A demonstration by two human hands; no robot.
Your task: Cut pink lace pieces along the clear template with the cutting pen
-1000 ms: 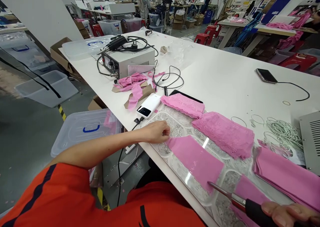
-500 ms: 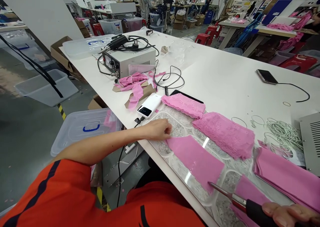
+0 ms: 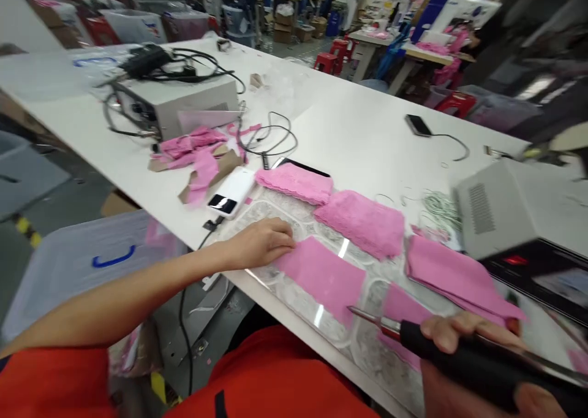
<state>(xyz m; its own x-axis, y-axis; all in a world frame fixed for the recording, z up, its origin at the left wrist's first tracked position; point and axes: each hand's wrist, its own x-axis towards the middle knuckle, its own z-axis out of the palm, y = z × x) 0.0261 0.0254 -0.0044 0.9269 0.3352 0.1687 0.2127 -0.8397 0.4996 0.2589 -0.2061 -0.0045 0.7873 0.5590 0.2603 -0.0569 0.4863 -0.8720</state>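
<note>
white table (image 3: 367, 136), left hand (image 3: 260, 244) on pink strip (image 3: 321, 275), right hand (image 3: 463, 338) blurred, gripping iron (image 3: 413, 335)

flat pink fabric strip (image 3: 321, 276) on glass, black-handled iron (image 3: 459, 357) tilted

Head camera looks down, close over worktable (image 3: 367, 136).

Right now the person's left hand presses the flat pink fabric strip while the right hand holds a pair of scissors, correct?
Not quite: in the head view the right hand holds a black-handled, metal-tipped tool, not scissors. The left hand does press the flat pink fabric strip.
</note>
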